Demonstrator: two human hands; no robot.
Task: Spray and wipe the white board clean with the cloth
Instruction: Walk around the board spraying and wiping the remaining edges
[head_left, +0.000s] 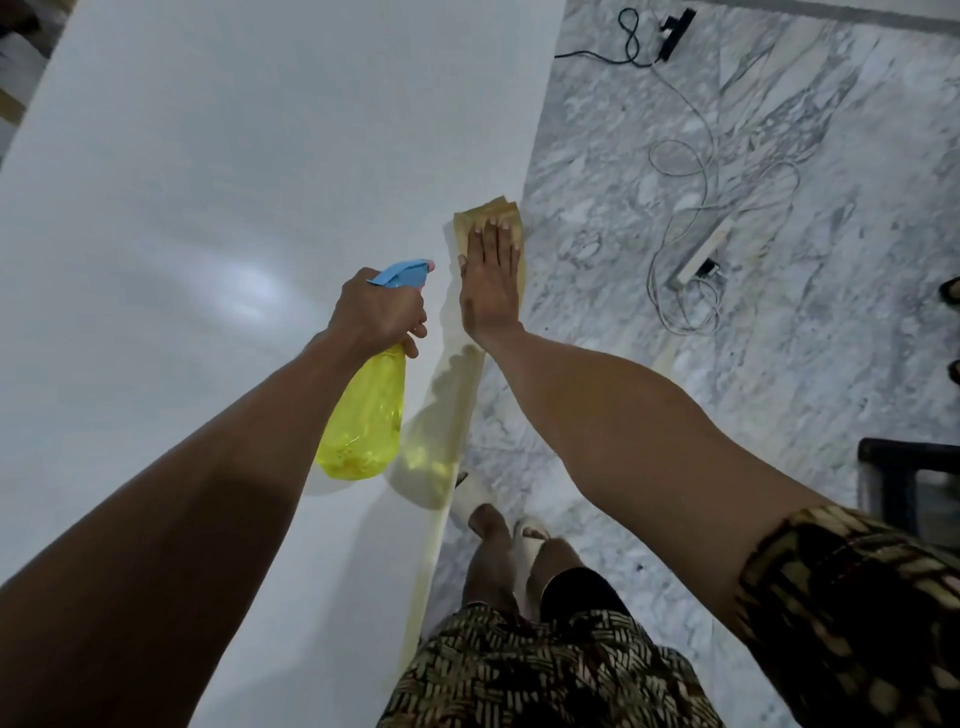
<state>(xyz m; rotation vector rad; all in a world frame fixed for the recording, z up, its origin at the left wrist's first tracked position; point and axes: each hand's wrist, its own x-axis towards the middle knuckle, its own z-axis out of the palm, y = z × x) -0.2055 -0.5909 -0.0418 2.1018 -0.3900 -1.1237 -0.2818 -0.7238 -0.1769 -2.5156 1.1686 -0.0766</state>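
Note:
A large white board (208, 234) fills the left and middle of the head view, its right edge running down toward my feet. My left hand (382, 309) grips a yellow spray bottle (366, 421) by its blue trigger head, nozzle pointing right, above the board. My right hand (491, 280) lies flat with fingers together, pressing a yellow-tan cloth (488, 215) onto the board's right edge. Most of the cloth is hidden under the palm; its far end shows beyond my fingertips.
Grey marble floor (779, 364) lies to the right of the board. A white power strip (701, 257) with looping cables and a black one (675, 28) lie on it. Dark furniture (904, 467) stands at the right edge. My sandalled feet (509, 525) stand beside the board's edge.

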